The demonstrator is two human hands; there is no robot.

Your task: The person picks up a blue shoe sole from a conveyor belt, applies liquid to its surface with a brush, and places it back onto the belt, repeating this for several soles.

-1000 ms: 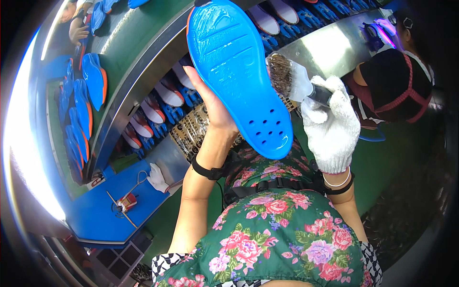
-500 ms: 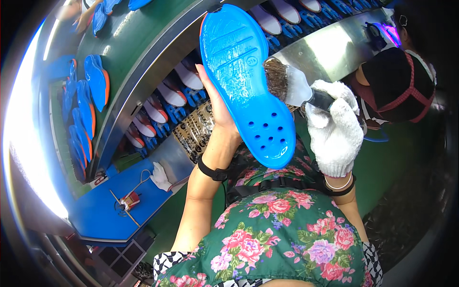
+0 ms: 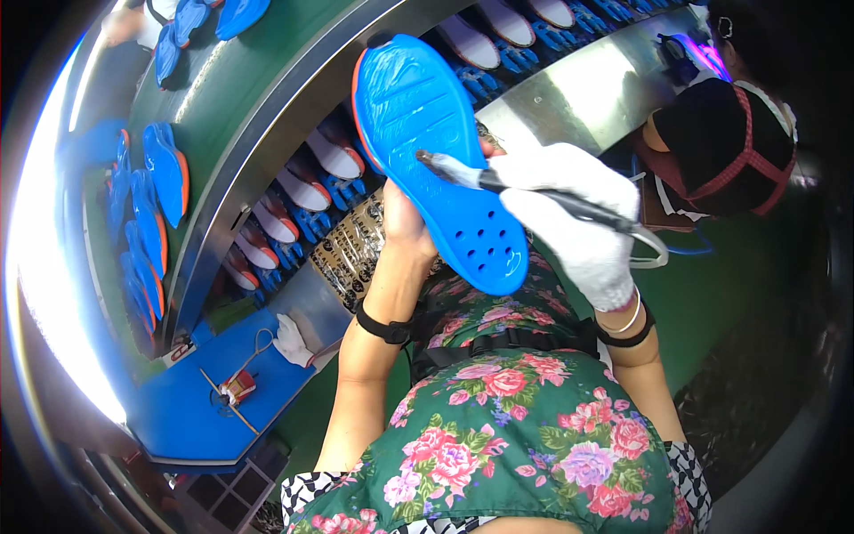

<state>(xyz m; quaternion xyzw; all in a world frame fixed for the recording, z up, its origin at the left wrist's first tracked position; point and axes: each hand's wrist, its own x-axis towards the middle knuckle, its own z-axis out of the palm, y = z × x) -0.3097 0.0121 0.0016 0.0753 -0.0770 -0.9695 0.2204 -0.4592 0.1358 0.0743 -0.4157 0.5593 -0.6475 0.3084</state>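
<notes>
I note a blue table at left, then the bare left hand grasping 1 blue sole, held up before the floral apron, and the white-gloved right hand clasping 1 brush, bristles on the sole's face.

Green floral apron; black-and-white sleeves; black wristbands; right hand white-gloved.

Gloved right hand shifted left. Brush, earlier at blue sole's right edge, now across its middle, turned edge-on; handle loop exposed, right.
</notes>
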